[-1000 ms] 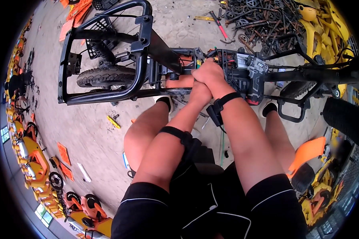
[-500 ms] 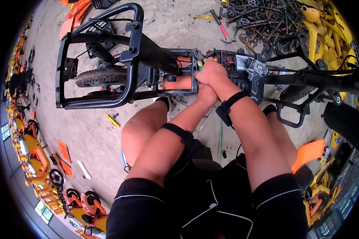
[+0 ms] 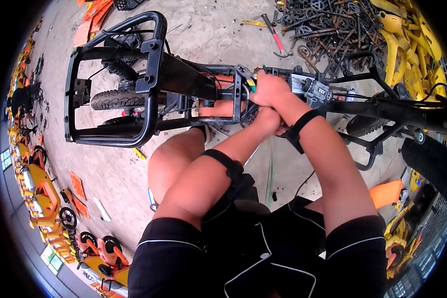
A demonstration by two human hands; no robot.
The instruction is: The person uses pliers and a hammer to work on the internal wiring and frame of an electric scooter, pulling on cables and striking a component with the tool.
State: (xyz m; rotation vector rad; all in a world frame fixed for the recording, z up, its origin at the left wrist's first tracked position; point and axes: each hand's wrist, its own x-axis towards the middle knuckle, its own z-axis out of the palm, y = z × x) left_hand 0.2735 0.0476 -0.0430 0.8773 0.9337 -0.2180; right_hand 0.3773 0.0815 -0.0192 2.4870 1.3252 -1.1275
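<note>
A black bike frame (image 3: 189, 82) stretches across in front of me, with a rack loop at its left end. My right hand (image 3: 270, 89) is closed round pliers (image 3: 252, 84) with green and yellow handles. Their metal head sits against the frame's middle, beside an orange-red panel (image 3: 216, 108). Just below, my left hand (image 3: 268, 119) is closed at the frame's near side, under my right wrist; what its fingers grip is hidden. A black box-like unit (image 3: 318, 92) is mounted on the frame right of my hands.
A red-handled hammer (image 3: 273, 35) lies on the floor beyond the frame. Beside it are a heap of rusty metal parts (image 3: 333, 30) and yellow panels (image 3: 422, 39). Yellow bikes (image 3: 44, 203) line the left side. A knobbly tyre (image 3: 116, 99) sits under the rack.
The rack end of the frame has shifted slightly left and toward me. My left hand has moved a little right, and more of the pliers now shows.
</note>
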